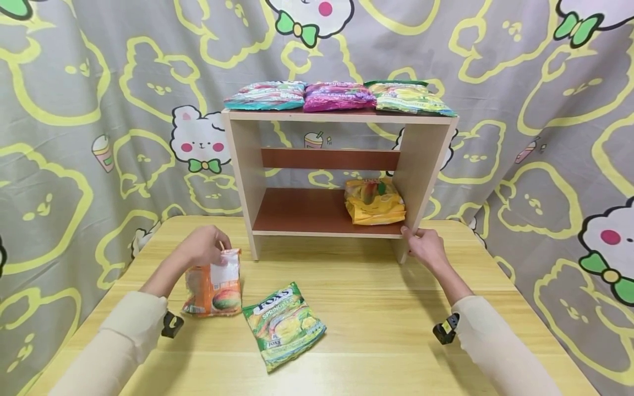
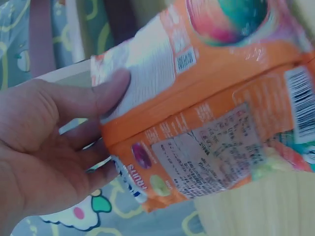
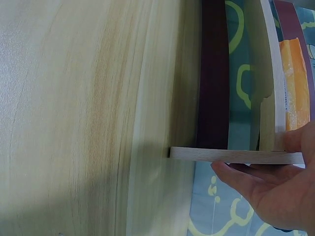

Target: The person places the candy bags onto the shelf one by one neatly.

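My left hand (image 1: 207, 246) pinches the top end of an orange candy bag (image 1: 225, 289) at the left of the table. In the left wrist view the thumb lies on the bag's printed back, with the other fingers behind it. My right hand (image 1: 425, 245) grips the right side panel of a small wooden shelf (image 1: 342, 234) near its lower board; in the right wrist view, thumb and fingers (image 3: 236, 179) are on either side of the panel's edge. A yellow candy bag (image 1: 375, 202) sits on the lower board, close to the right hand. A green Fox's bag (image 1: 284, 325) lies flat on the table.
Along the shelf's top stand a teal bag (image 1: 267, 95), a purple bag (image 1: 339, 96) and a green-yellow bag (image 1: 411, 98). The wooden table (image 1: 376, 341) runs back to a patterned curtain (image 1: 148, 99) behind and beside it.
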Available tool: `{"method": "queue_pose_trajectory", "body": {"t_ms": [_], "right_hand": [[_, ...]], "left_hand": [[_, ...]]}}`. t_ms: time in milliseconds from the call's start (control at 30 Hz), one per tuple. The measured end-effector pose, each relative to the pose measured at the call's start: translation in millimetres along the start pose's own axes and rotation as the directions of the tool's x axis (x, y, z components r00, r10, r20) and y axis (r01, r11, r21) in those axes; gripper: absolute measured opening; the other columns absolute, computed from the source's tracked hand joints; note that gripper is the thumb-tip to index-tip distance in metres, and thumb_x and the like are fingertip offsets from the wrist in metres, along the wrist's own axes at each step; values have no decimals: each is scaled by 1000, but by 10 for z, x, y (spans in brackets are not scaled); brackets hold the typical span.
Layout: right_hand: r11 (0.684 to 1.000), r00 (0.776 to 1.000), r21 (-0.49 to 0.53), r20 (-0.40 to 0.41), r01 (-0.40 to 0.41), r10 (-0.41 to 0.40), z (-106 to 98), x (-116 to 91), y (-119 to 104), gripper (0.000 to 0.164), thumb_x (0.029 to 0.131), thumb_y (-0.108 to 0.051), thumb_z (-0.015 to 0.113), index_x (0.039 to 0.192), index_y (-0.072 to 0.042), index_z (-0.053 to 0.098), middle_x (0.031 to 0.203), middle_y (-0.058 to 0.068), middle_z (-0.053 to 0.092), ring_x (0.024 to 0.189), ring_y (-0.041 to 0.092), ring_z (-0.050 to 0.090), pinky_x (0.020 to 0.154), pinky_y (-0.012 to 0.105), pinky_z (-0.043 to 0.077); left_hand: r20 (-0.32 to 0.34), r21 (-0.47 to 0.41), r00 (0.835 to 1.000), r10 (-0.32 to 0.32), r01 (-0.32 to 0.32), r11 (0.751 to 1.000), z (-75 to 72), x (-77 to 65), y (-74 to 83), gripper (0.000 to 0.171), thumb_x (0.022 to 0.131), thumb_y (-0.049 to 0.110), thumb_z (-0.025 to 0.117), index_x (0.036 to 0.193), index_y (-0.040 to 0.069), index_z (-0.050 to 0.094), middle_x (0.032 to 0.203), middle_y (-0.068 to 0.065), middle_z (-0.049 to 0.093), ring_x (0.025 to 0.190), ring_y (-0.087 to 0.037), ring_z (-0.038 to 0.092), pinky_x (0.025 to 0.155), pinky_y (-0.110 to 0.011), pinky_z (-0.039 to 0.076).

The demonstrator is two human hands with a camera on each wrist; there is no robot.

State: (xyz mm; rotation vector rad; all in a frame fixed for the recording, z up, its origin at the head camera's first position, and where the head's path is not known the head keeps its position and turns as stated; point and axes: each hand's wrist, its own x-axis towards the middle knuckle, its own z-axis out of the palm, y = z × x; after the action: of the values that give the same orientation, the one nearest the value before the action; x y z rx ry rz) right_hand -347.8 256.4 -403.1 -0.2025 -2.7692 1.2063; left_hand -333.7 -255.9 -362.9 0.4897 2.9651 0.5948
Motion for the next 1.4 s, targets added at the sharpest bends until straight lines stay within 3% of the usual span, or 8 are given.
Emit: {"method": "queue_pose_trajectory", "body": {"t_ms": [133,300,433,533,833,1033,1200,1400], "right_hand": [[1000,1000,0,-2,-2,2,-2,-3,-8,61,103,-52,44,127,-2,69,124,31,65,91,35,76,73,31,54],[1000,1000,1,-4,-3,3,1,-5,-7,61,103,-52,45,128,-1,68,127,32,64,91,35,76,76,34,55],[1000,1000,0,-4,-3,3,13,1,-1,61,103,-52,45,127,-2,68,124,31,66,88,32,77,76,34,56],[1000,1000,0,-4,-1,1,12,1,-4,61,102,-53,45,127,-2,69,121,30,67,89,33,76,76,34,56],[1000,1000,-3,-7,5,-5,-14,-2,-7,62,102,-54,44,127,-2,69,120,30,68,90,34,76,73,32,54],[1000,1000,-6,-2,1,-1,-6,8,6,63,102,-53,44,129,-1,67,125,31,65,91,35,76,78,37,55],[1000,1000,-1,0,1,-1,4,4,12,63,102,-53,44,129,-1,67,124,31,65,92,36,76,83,41,56],[1000,1000,2,1,2,-2,9,8,16,63,103,-53,44,130,-1,66,126,31,65,92,35,76,83,41,56]], "left_hand": [[-169,38,985,-25,32,999,-80,-4,8,13,75,3,78,87,6,75,83,-12,73,77,-27,66,62,-37,53],[-370,119,929,13,33,992,-50,-8,70,12,73,-2,69,82,5,70,76,-12,70,64,-26,60,50,-34,46],[-456,192,888,57,35,981,41,9,93,20,71,-8,59,84,4,69,77,-13,71,61,-26,59,46,-35,45],[-473,227,877,84,29,974,102,17,106,22,70,-11,57,82,4,67,76,-12,71,60,-25,57,46,-35,44],[-297,207,947,126,-65,976,92,-29,180,21,67,-13,57,76,6,58,65,-4,54,59,-20,43,52,-29,34],[-49,167,999,11,-3,986,33,-95,246,40,73,-6,68,113,-6,67,91,-17,69,71,-24,53,62,-35,48],[149,160,982,-116,92,983,38,-144,306,59,78,7,74,133,-6,61,125,-27,65,92,-29,58,82,-42,53],[211,160,965,-156,124,979,170,-167,246,64,75,5,69,138,-1,59,95,-15,64,73,-23,47,65,-30,39]]}}
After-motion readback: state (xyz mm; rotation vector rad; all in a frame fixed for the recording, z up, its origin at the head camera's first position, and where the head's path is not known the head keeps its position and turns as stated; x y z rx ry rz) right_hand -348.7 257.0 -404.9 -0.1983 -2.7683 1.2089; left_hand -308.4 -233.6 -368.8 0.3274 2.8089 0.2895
